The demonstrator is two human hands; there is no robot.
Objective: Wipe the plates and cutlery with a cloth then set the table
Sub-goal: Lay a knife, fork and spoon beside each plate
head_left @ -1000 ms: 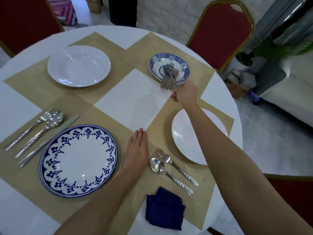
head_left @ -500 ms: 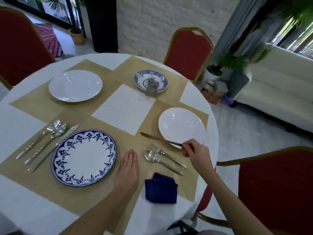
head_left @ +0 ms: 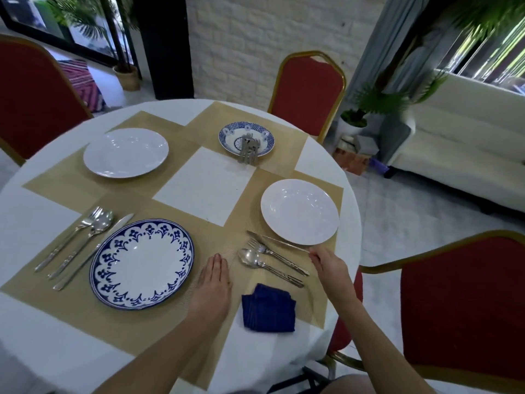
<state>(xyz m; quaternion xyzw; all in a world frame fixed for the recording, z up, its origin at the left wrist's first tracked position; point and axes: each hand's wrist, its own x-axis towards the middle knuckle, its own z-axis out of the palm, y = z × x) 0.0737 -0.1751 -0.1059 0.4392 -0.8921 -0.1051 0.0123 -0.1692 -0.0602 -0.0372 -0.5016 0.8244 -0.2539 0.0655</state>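
Observation:
My right hand (head_left: 329,265) pinches the handle of a table knife (head_left: 277,241), which lies low along the near edge of the white plate (head_left: 299,210) on the right mat. A fork (head_left: 277,255) and spoon (head_left: 267,265) lie just below the knife. My left hand (head_left: 213,282) rests flat, fingers together, on the gold placemat (head_left: 221,234) between the blue-rimmed plate (head_left: 142,264) and the spoon. A folded dark blue cloth (head_left: 268,308) sits near the table edge. The small blue patterned plate (head_left: 246,137) at the far side holds several forks.
Left of the blue-rimmed plate lie a fork (head_left: 71,234), a spoon (head_left: 85,240) and a knife (head_left: 93,250). Another white plate (head_left: 125,152) sits at far left. Red chairs (head_left: 466,305) surround the round white-clothed table (head_left: 28,214); a white sofa (head_left: 468,155) stands to the right.
My right hand left the far plate of cutlery, came back with a knife and brought it down beside the right white plate. The left hand stayed flat on the mat.

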